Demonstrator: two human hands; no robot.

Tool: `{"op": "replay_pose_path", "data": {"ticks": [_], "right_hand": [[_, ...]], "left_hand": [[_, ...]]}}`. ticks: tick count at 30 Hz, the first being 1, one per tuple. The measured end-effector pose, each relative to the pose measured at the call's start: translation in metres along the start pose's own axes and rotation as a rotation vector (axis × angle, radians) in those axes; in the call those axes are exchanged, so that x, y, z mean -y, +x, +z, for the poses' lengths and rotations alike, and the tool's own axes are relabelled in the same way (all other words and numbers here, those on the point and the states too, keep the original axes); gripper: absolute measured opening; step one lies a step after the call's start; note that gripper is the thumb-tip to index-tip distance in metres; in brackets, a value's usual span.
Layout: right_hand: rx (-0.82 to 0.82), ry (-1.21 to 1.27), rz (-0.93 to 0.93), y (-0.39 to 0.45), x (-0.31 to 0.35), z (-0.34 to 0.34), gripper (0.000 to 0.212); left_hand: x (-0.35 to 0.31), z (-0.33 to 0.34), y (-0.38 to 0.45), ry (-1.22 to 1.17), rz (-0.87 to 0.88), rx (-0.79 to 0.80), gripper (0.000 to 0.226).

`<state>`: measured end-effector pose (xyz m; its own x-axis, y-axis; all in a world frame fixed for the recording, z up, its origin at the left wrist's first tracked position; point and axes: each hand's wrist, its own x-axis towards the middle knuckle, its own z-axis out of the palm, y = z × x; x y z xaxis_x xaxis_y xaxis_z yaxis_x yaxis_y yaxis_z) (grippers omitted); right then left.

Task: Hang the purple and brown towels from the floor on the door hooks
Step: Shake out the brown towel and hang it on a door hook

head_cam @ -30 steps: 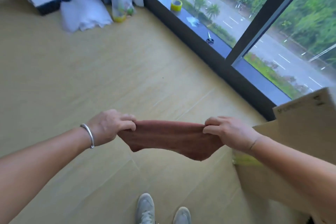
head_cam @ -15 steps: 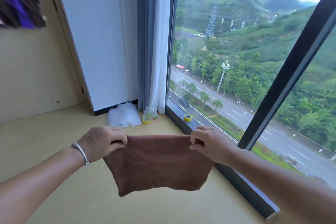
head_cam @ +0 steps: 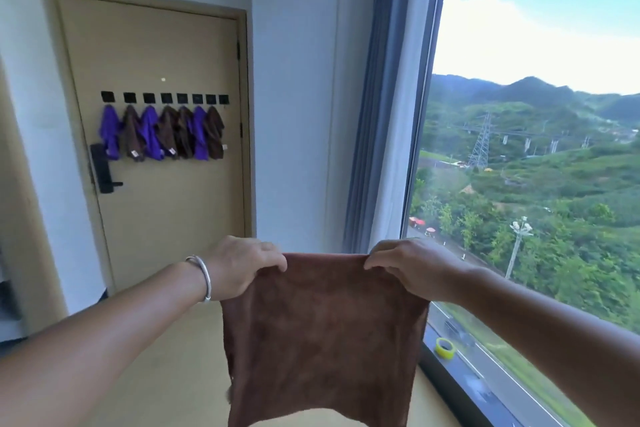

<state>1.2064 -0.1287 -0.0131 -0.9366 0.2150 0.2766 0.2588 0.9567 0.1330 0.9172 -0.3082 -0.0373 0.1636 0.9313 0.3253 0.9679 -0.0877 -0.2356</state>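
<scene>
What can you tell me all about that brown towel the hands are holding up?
The brown towel is a soft, fuzzy-looking square of cloth, plain reddish brown all over. It hangs spread out flat in the air in front of the person, not touching the floor. The left hand pinches its top left corner and the right hand pinches its top right corner, so the top edge is pulled straight. The bottom edge hangs loose and wavy. It is away from the door, near the window.

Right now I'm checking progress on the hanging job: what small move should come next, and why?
Probably carry the brown towel toward the door. Left hand and right hand pinch its top corners, and only the rightmost hook looks free.
</scene>
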Motion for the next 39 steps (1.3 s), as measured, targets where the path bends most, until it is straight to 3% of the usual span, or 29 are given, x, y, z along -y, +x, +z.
{"op": "replay_pose_path", "data": {"ticks": [5, 9, 12, 17, 21, 24, 29, 32, 36, 39], "right_hand": [[-0.069, 0.045, -0.023, 0.074, -0.023, 0.002, 0.032], [-0.168, 0.11, -0.014, 0.14, -0.049, 0.012, 0.022], [-0.184, 0.202, -0.026, 0.187, -0.076, 0.015, 0.003], [-0.179, 0.194, -0.017, 0.27, -0.125, 0.021, 0.014], [-0.167, 0.206, -0.032, 0.342, -0.142, 0.032, 0.025], [-0.151, 0.136, -0.024, 0.395, -0.146, 0.05, 0.037], [-0.153, 0.137, 0.014, 0.482, -0.149, 0.09, 0.04], [-0.142, 0.191, 0.053, 0.538, -0.151, 0.107, 0.04], [-0.129, 0.174, 0.061, 0.621, -0.149, 0.118, 0.021], [-0.128, 0.171, 0.068, 0.681, -0.144, 0.124, 0.027]], "left_hand": [[0.049, -0.013, 0.025, 0.092, -0.021, -0.115, 0.014], [0.085, -0.015, 0.063, 0.047, -0.17, -0.163, 0.018], [0.118, -0.014, 0.092, 0.041, -0.34, -0.155, 0.015], [0.178, -0.014, 0.138, 0.095, -0.454, -0.06, 0.039], [0.221, -0.008, 0.176, 0.292, -0.543, 0.068, 0.024], [0.256, 0.009, 0.197, 0.309, -0.635, 0.112, 0.015], [0.324, 0.05, 0.215, 0.253, -0.718, 0.099, 0.032], [0.382, 0.072, 0.219, 0.127, -0.721, 0.074, 0.026], [0.467, 0.087, 0.226, 0.006, -0.682, 0.06, 0.014], [0.528, 0.095, 0.232, -0.046, -0.668, 0.009, 0.017]]}}
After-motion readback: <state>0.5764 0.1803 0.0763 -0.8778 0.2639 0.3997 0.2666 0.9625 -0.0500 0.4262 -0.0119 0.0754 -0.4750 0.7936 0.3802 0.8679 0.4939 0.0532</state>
